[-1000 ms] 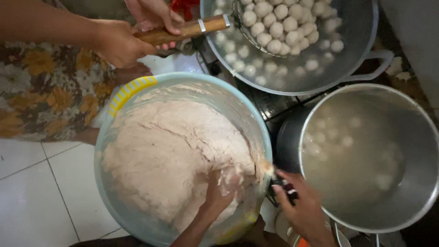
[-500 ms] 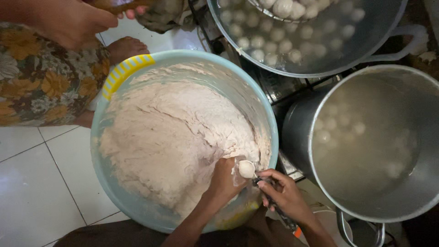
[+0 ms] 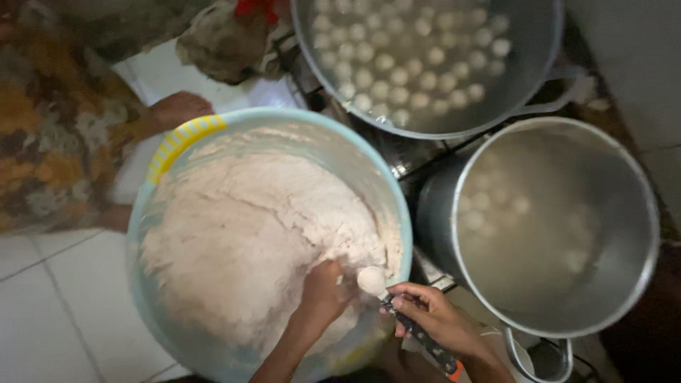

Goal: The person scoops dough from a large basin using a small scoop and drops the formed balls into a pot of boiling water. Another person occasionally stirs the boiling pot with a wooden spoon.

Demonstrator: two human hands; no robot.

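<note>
A large light-blue plastic basin (image 3: 145,284) with a yellow handle (image 3: 183,140) holds a big mass of pale paste (image 3: 241,234). My left hand (image 3: 323,292) is sunk in the paste at the basin's near right side, fingers closed around a squeezed lump. A small round ball of paste (image 3: 372,279) sits at its thumb side. My right hand (image 3: 434,318) grips a spoon (image 3: 418,333) with a dark handle, its tip under the ball.
A steel pot (image 3: 642,234) of cloudy water with floating balls stands right of the basin. A second pot (image 3: 539,78) full of white balls sits behind it on a stove. Another person in patterned cloth (image 3: 50,135) crouches at left, a bare foot (image 3: 177,108) on white tiles (image 3: 50,312).
A paste ball has formed at my left hand and the spoon came up under it. The other person's hands and strainer left the view.
</note>
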